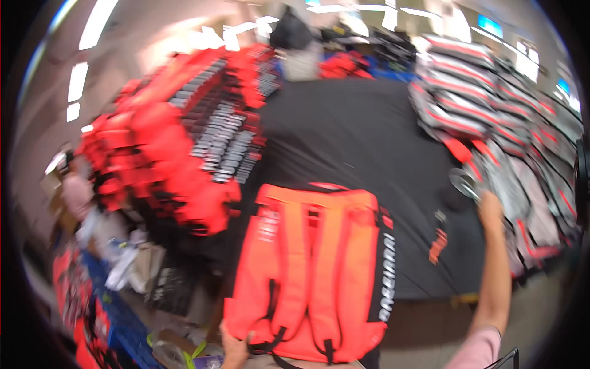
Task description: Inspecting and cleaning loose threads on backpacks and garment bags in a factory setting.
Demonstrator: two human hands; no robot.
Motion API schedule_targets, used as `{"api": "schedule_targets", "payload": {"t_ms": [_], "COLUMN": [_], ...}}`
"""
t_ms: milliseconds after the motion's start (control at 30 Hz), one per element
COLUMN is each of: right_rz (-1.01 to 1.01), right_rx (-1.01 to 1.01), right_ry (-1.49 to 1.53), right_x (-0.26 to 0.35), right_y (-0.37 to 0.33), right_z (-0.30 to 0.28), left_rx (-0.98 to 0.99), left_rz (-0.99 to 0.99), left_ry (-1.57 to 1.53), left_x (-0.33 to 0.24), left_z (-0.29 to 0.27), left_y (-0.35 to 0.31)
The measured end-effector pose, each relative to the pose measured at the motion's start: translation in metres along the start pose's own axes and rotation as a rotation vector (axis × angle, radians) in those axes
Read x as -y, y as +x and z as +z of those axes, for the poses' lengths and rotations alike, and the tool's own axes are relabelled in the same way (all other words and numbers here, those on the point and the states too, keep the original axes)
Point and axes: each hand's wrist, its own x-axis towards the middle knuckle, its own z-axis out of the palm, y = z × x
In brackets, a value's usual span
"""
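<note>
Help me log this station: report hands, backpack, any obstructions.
Left hand at lower left corner of red backpack, straps up. Right hand at blurred round silvery object. Small red item on black table, right of backpack.

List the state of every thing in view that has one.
Red backpack: upright, shoulder straps facing the wearer
Left hand: holding the backpack's lower left corner
Right hand: outstretched, at a shiny object; grip too blurred to tell
Grey bags: stacked
Red bags: piled
Black covering: spread out, slightly creased
</note>
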Motion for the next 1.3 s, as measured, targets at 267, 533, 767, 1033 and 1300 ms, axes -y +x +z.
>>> {"api": "schedule_targets", "payload": {"t_ms": [267,533,767,1033,1300], "right_rz": [0.080,0.075,0.014,0.151,0.083], "right_rx": [-0.074,-0.195,-0.359,0.084,0.397], "right_ry": [0.120,0.300,0.664,1.236,1.341], "right_x": [-0.073,-0.065,-0.051,0.070,0.165], "right_y": [0.022,0.008,-0.024,-0.128,-0.150], "right_z": [0.113,0.146,0.112,-0.066,-0.080], "left_rx": [0.033,0.349,0.561,0.205,0.686], "left_rz": [0.015,-0.104,-0.046,0.649,1.071], "left_ry": [-0.029,-0.101,-0.029,1.296,0.276], "left_x": [-0.012,-0.084,-0.166,-0.228,-0.257], "left_z": [-0.019,-0.064,-0.097,-0.020,0.188], "left_y": [0.023,0.094,0.188,0.177,0.171]}}
